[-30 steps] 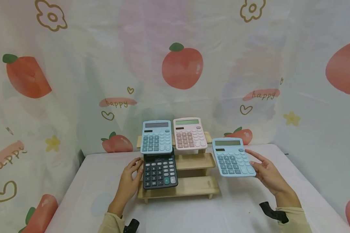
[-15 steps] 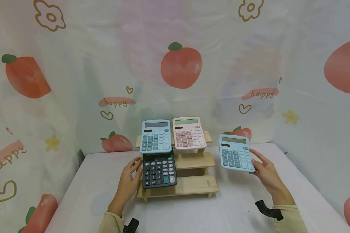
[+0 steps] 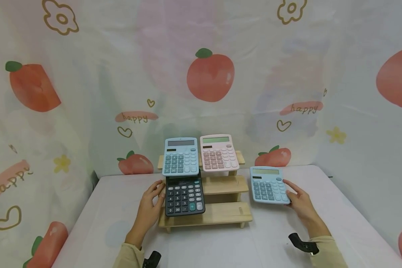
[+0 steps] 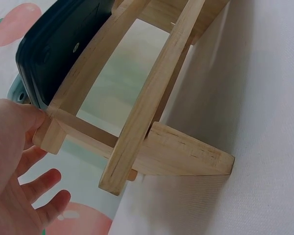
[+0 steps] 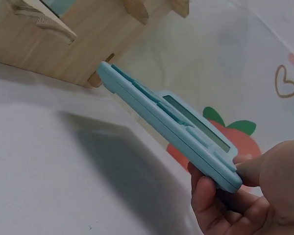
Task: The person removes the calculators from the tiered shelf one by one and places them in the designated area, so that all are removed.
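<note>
In the head view my right hand (image 3: pixel 302 205) pinches the lower right edge of a light blue calculator (image 3: pixel 269 186), its keys facing me. The right wrist view shows this calculator (image 5: pixel 169 125) edge-on above the white cloth, thumb on one face and curled fingers under the other. My left hand (image 3: pixel 149 206) grips the left end of a three-step wooden stand (image 3: pixel 221 214). Seen from the left wrist, thumb and forefinger close on the stand's wood (image 4: pixel 53 134), beside a black calculator (image 4: pixel 59 54); the other fingers spread loosely. That black calculator (image 3: pixel 185 199) leans on the lower steps.
A second light blue calculator (image 3: pixel 180 158) and a pink calculator (image 3: pixel 219 153) stand side by side on the top step. The blue one overlaps the black one's upper edge. White cloth (image 3: pixel 221 249) covers the table. A printed curtain (image 3: pixel 241 74) hangs behind.
The right hand first raised the light blue calculator a little and shifted it right, then lowered it toward the table beside the stand. The left hand has stayed at the stand's left end.
</note>
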`<control>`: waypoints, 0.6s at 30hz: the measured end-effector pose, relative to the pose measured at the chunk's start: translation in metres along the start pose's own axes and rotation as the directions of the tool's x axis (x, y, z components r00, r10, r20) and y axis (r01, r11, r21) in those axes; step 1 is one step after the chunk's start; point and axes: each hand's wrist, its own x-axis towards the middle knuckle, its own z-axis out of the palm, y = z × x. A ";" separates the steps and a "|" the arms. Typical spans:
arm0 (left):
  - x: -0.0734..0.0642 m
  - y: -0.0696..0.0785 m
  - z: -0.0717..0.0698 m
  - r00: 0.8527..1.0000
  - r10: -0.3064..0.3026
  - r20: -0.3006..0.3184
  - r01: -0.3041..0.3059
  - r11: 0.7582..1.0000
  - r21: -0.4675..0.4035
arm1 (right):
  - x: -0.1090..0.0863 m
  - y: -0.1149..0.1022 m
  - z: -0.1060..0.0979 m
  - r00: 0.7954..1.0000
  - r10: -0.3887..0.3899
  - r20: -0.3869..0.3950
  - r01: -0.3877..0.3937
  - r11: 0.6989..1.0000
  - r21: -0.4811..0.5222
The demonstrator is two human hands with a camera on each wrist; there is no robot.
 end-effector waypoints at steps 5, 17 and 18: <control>-0.001 -0.001 0.000 1.000 -0.002 -0.002 0.002 1.000 -0.002 | 0.000 0.005 0.005 0.999 0.032 -0.005 -0.032 0.996 -0.082; 0.000 0.001 0.000 1.000 -0.003 -0.002 0.003 1.000 -0.031 | -0.001 0.004 0.014 0.994 0.102 0.040 -0.097 0.988 -0.119; 0.000 0.001 0.001 1.000 -0.001 -0.005 0.001 1.000 -0.030 | 0.000 0.004 0.014 0.993 0.111 0.040 -0.106 0.987 -0.121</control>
